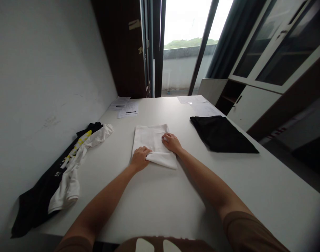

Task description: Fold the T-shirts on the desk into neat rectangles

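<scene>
A white folded garment (149,138) lies flat on the table in front of me. Its near edge is turned up in a flap (163,160) that slants toward the right. My left hand (141,157) is closed on the near left part of the garment, at the flap's left end. On the right side of the cloth, my right hand (171,142) rests with curled fingers on the edge, pinching the fabric there. The undersides of both hands are hidden.
Along the wall on the left lie a crumpled white garment (73,175) and a black garment (41,196) with yellow print. A folded black garment (223,134) is on the right. Papers (128,110) lie at the far edge of the white table (154,206).
</scene>
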`<action>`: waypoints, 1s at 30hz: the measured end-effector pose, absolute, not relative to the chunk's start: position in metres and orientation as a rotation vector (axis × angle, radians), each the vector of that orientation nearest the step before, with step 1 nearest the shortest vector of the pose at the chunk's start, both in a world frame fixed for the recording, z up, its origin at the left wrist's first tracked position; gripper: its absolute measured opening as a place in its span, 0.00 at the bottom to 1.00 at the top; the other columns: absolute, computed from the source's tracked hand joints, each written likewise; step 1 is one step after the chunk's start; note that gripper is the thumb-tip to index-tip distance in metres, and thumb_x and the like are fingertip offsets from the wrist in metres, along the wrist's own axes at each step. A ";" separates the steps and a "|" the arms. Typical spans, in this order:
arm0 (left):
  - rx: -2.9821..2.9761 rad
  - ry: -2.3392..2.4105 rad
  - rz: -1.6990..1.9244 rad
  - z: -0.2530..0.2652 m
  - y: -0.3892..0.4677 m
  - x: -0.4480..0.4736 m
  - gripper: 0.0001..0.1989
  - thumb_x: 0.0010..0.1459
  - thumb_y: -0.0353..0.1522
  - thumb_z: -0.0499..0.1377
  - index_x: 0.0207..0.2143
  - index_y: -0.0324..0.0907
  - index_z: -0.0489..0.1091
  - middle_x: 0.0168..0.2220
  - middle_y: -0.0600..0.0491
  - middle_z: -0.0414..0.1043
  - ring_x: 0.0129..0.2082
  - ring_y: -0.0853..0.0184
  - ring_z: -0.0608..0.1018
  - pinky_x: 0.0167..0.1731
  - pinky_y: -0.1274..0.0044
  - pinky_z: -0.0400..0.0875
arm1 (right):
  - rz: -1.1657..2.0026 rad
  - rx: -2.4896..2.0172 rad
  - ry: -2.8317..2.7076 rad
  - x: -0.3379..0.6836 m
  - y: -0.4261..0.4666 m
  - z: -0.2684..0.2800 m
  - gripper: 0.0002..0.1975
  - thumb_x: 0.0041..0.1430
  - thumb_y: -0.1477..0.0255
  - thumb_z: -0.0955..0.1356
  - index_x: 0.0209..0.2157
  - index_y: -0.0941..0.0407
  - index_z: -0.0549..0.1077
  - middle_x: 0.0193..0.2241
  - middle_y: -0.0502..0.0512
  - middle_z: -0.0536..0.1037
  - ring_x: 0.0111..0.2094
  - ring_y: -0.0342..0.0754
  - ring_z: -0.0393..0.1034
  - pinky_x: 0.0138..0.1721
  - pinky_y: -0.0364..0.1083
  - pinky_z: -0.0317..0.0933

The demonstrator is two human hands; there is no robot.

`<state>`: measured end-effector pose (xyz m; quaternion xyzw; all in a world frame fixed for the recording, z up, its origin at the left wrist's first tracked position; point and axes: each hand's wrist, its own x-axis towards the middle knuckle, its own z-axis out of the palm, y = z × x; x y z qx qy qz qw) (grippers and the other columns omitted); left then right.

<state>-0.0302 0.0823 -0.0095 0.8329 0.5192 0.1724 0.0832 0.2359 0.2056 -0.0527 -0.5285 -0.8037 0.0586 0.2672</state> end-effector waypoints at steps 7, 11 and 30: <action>2.499 1.549 0.507 -0.013 0.083 -0.031 0.20 0.61 0.29 0.60 0.55 0.48 0.77 0.51 0.49 0.75 0.52 0.58 0.74 0.56 0.67 0.68 | 0.151 -1.405 -2.177 0.236 0.206 -0.052 0.13 0.72 0.69 0.68 0.53 0.54 0.81 0.59 0.59 0.78 0.60 0.56 0.70 0.66 0.52 0.59; 2.491 1.546 0.520 -0.012 0.083 -0.031 0.20 0.60 0.28 0.60 0.55 0.48 0.77 0.51 0.49 0.75 0.52 0.59 0.74 0.56 0.67 0.68 | 0.150 -1.418 -2.176 0.236 0.205 -0.052 0.12 0.72 0.69 0.69 0.53 0.53 0.81 0.59 0.58 0.78 0.61 0.56 0.70 0.66 0.51 0.59; 2.487 1.551 0.493 -0.008 0.081 -0.030 0.21 0.61 0.28 0.59 0.55 0.48 0.76 0.51 0.49 0.75 0.52 0.58 0.74 0.56 0.66 0.68 | 0.155 -1.428 -2.177 0.236 0.204 -0.051 0.13 0.72 0.68 0.68 0.53 0.53 0.81 0.59 0.58 0.78 0.61 0.56 0.69 0.66 0.51 0.59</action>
